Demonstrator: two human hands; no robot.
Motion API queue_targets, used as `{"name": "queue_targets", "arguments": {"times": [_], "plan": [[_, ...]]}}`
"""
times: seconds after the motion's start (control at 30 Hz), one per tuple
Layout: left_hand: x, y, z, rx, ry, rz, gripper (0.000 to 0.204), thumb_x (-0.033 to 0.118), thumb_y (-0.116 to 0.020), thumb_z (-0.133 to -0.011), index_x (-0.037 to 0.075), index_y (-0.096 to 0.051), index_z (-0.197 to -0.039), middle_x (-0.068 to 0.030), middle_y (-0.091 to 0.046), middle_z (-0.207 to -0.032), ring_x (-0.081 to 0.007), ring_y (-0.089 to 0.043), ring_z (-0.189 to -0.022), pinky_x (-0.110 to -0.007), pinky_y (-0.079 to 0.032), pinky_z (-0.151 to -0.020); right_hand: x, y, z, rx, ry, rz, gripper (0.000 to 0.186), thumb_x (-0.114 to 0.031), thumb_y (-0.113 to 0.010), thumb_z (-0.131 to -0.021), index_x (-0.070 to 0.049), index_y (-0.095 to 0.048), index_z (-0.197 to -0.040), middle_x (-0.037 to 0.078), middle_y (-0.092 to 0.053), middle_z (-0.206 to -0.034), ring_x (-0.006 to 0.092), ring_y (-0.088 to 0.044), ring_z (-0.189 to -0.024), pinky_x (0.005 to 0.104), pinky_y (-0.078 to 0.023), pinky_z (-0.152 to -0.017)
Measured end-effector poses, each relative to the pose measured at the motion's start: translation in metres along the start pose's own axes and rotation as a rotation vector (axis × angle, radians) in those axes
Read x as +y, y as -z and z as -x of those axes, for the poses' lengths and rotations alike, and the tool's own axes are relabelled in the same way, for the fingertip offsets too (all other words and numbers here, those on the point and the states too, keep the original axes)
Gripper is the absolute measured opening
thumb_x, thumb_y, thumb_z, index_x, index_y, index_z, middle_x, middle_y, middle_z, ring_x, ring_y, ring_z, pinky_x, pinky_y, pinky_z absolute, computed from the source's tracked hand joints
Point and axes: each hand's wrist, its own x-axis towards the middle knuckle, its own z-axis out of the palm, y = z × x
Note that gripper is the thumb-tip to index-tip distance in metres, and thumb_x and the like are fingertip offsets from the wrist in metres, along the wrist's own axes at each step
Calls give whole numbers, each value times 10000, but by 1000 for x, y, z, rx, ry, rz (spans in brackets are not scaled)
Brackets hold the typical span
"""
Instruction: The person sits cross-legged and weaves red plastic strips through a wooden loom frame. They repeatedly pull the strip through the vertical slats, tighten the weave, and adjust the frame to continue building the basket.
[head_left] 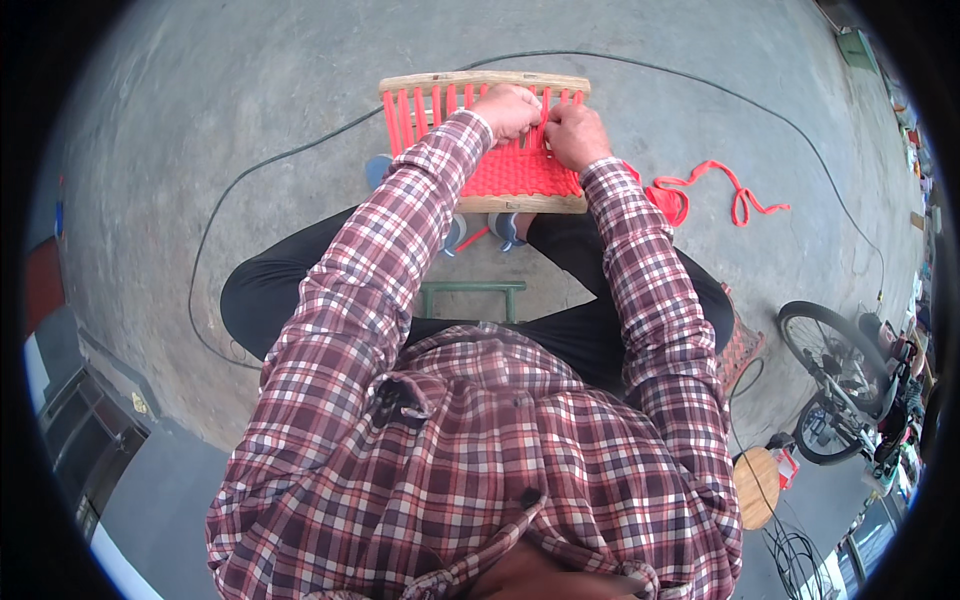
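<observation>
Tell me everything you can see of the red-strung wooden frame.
The red-strung wooden frame has a pale far bar and near bar, with soft-looking red strands between them. Toward the near bar they are densely interlaced; toward the far bar they run separately, with gaps. It sits just beyond the shoes; its support is unclear. The left hand and right hand are at strands right of centre; the left sleeve hides part.

Before you spreads a grey concrete floor [300,65]; a long dark cable [640,62] curves across it, ahead of you and down your left; your shoes [510,232] rest on it; a loose red strand [669,205] lies to your right; farther right stands a bicycle [838,380].
</observation>
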Motion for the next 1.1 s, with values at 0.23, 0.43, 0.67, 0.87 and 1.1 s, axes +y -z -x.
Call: {"name": "queue_targets", "arguments": {"times": [0.23,0.43,0.67,0.87,1.1], "plan": [[-2,-7,2,168,-290,-627,194,160,-569,-748,83,-668,-896,-147,-655,-866,-241,-636,-789,-339,-496,-721,5,1,2,-59,-47,-144,167,-181,-586,-765,-63,-640,-870,180,-626,-854,346,-598,-815,431,-467,-733],[9,-1,4,110,-204,-623,191,193,-559,-741,39,-658,-795,-166,-640,-772,-243,-616,-656,-356,-488,-630,5,4,2,-44,-38,-248,214,-187,-567,-790,-63,-631,-952,188,-624,-912,353,-589,-864,425,-464,-763],[15,20,15,15,-214,-65,187,200,-595,-712,24,-651,-733,-18,-533,-586,-109,-457,-495,-290,-394,-439,3,10,-5,-168,-80,-718,207,-178,-538,-857,-11,-630,-938,104,-613,-785,166,-562,-713,293,-445,-643],[-3,5,8,136,-193,-654,205,189,-551,-763,25,-672,-787,-111,-646,-748,-215,-618,-705,-349,-484,-613,6,4,-3,-50,-94,-525,167,-149,-571,-857,3,-636,-868,20,-586,-673,79,-496,-603,252,-416,-541],[-9,4,7,56,-35,-123,169,139,-530,-786,35,-578,-661,-71,-552,-607,-160,-501,-476,-324,-371,-412,0,3,-3,-62,-16,-242,193,-214,-571,-776,-35,-639,-787,188,-622,-777,352,-600,-768,431,-476,-690]]}}
